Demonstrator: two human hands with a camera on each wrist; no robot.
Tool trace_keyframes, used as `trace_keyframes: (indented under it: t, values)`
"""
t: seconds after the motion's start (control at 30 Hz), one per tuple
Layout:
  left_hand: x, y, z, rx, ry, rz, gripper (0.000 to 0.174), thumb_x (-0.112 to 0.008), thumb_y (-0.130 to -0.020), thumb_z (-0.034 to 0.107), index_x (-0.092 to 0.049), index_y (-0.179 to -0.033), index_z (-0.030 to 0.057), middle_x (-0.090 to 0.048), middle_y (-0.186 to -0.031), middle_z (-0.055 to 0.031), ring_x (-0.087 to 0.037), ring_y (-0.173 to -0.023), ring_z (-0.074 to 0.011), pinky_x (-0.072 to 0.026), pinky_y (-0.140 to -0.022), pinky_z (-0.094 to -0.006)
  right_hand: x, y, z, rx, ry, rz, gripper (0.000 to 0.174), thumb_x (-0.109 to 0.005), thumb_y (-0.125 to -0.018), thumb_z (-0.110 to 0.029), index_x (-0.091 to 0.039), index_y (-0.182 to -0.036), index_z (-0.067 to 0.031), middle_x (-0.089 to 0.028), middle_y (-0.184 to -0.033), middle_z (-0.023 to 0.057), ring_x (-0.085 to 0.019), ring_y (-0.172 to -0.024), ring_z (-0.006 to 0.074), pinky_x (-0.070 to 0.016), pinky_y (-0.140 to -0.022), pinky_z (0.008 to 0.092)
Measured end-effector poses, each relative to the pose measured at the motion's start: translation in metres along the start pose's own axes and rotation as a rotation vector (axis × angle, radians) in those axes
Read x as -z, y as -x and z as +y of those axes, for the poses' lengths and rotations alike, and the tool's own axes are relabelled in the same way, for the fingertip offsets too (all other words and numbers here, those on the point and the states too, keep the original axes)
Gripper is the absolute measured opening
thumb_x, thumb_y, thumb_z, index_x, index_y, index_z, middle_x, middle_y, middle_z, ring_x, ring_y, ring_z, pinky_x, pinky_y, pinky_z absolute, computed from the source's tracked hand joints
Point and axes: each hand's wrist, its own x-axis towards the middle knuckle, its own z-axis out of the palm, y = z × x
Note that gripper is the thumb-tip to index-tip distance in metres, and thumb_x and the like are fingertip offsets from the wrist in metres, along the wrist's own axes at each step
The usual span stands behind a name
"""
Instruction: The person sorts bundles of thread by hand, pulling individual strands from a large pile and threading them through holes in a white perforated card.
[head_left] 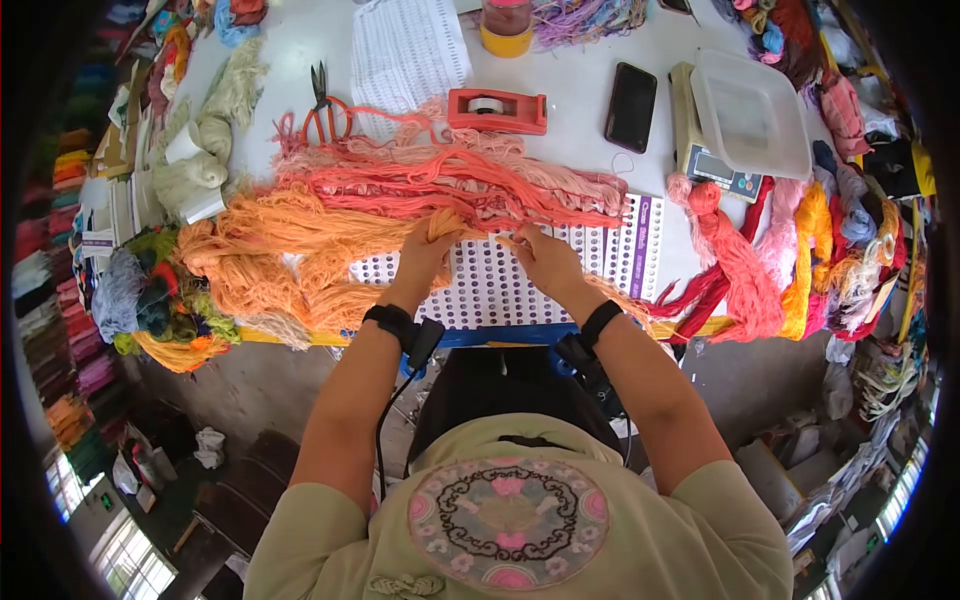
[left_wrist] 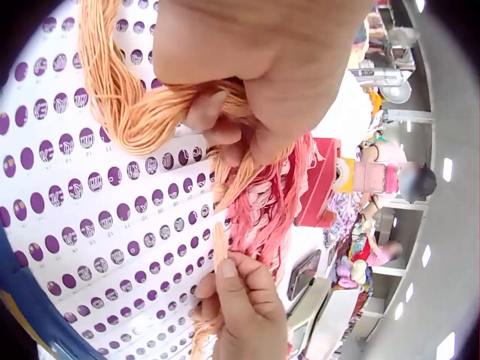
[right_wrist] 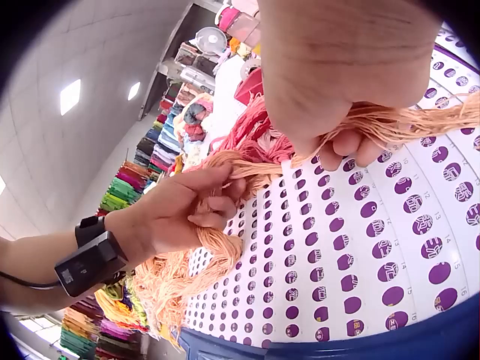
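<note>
Two separate grips (head_left: 425, 252) (head_left: 550, 264) on thread (left_wrist: 146, 118), near table edge (head_left: 500, 337)

On the table (head_left: 575, 85), a red tape dispenser (head_left: 520, 111) is placed near a printed sheet (head_left: 410, 50), with scissors (head_left: 320, 97) laid to the left. A black phone (head_left: 630, 107) is set to the right, near a scale (head_left: 722, 173) by which a translucent plastic tray (head_left: 750, 110) is carried.
</note>
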Motion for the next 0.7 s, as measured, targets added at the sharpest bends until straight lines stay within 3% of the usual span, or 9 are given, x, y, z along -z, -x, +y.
trace_keyframes:
  t: [0.13,0.2,0.23,0.3,0.33,0.37,0.43,0.47,0.7]
  values:
    - [0.0,0.01,0.004,0.177,0.349,-0.138,0.026,-0.061,-0.09,0.014,-0.056,-0.113,0.002,-0.058,-0.077,0.0002,-0.046,-0.056,-0.0053,-0.0322,-0.045,-0.0182,-0.005,0.001,0.001,-0.032,0.017,0.004,0.022,-0.056,-0.09,-0.031,-0.056,-0.103,-0.0122,-0.068,-0.084,0.0103,-0.066,-0.077,0.0322,-0.0496,-0.067,0.0423]
    - [-0.01,0.02,0.013,0.288,0.627,-0.495,0.021,-0.062,-0.087,0.014,-0.06,-0.104,0.001,-0.067,-0.087,-0.0096,-0.05,-0.056,-0.0064,-0.0345,-0.045,-0.0184,-0.005,0.003,0.005,0.008,-0.038,0.042,0.029,-0.061,-0.087,-0.038,-0.057,-0.101,-0.0129,-0.068,-0.08,0.011,-0.067,-0.074,0.0289,-0.0502,-0.065,0.0405]
    - [-0.017,0.026,0.017,0.295,0.634,-0.491,0.021,-0.062,-0.087,0.014,-0.06,-0.104,0.001,-0.067,-0.087,-0.0096,-0.05,-0.056,-0.0064,-0.0345,-0.045,-0.0184,-0.005,0.004,0.006,0.004,-0.035,0.032,0.029,-0.061,-0.087,-0.038,-0.057,-0.101,-0.0129,-0.068,-0.08,0.011,-0.067,-0.074,0.0289,-0.0502,-0.065,0.0405]
    - [-0.037,0.031,0.03,0.312,0.041,-0.455,0.021,-0.061,-0.085,0.014,-0.061,-0.101,0.0007,-0.069,-0.087,-0.0111,-0.051,-0.053,-0.0071,-0.0347,-0.044,-0.0186,-0.003,-0.001,0.005,-0.144,-0.408,-0.123,0.038,-0.067,-0.083,-0.042,-0.058,-0.106,-0.0129,-0.067,-0.076,0.0094,-0.066,-0.069,0.022,-0.0497,-0.063,0.0343]
    - [-0.04,0.007,-0.017,0.16,0.027,-0.4,0.027,-0.061,-0.084,0.014,-0.061,-0.107,0.0005,-0.068,-0.08,-0.0085,-0.052,-0.05,-0.0079,-0.0375,-0.044,-0.0199,0.002,0.0,0.002,-0.14,-0.516,-0.134,0.046,-0.071,-0.08,-0.041,-0.059,-0.111,-0.0093,-0.067,-0.074,0.0074,-0.063,-0.065,0.0153,-0.0481,-0.06,0.0289]
    - [-0.042,0.009,-0.011,0.16,0.019,-0.4,0.027,-0.061,-0.084,0.014,-0.061,-0.107,0.0005,-0.068,-0.08,-0.0085,-0.052,-0.05,-0.0079,-0.0375,-0.044,-0.0199,0.002,-0.001,0.006,-0.139,-0.523,-0.13,0.046,-0.071,-0.08,-0.041,-0.059,-0.111,-0.0093,-0.067,-0.074,0.0074,-0.063,-0.065,0.0153,-0.0481,-0.06,0.0289]
    - [-0.046,0.009,0.003,-0.038,-0.283,-0.357,0.031,-0.059,-0.086,0.015,-0.059,-0.113,0.0008,-0.068,-0.078,-0.007,-0.053,-0.05,-0.0085,-0.041,-0.045,-0.0218,0.005,-0.006,0.015,-0.081,-0.53,-0.164,0.045,-0.072,-0.081,-0.035,-0.058,-0.112,-0.004,-0.068,-0.076,0.0066,-0.061,-0.062,0.0131,-0.047,-0.057,0.0273]
    - [-0.047,0.02,0.026,-0.072,-0.52,-0.349,0.02,-0.052,-0.091,0.014,-0.06,-0.101,-0.0012,-0.068,-0.078,-0.0073,-0.051,-0.05,-0.0076,-0.0408,-0.045,-0.0223,0.013,-0.004,0.011,-0.104,-0.533,-0.192,0.043,-0.071,-0.082,-0.03,-0.058,-0.112,-0.002,-0.066,-0.073,0.0047,-0.058,-0.061,0.0111,-0.0452,-0.055,0.0258]
    - [-0.056,0.009,0.019,-0.082,-0.317,-0.406,0.02,-0.051,-0.089,0.01,-0.056,-0.106,0.0001,-0.067,-0.078,-0.0093,-0.052,-0.047,-0.0085,-0.042,-0.044,-0.0222,0.014,-0.009,0.006,-0.094,-0.639,-0.164,0.04,-0.07,-0.085,-0.022,-0.056,-0.117,-0.0035,-0.059,-0.069,-0.0006,-0.048,-0.058,0.0059,-0.0383,-0.052,0.0218]
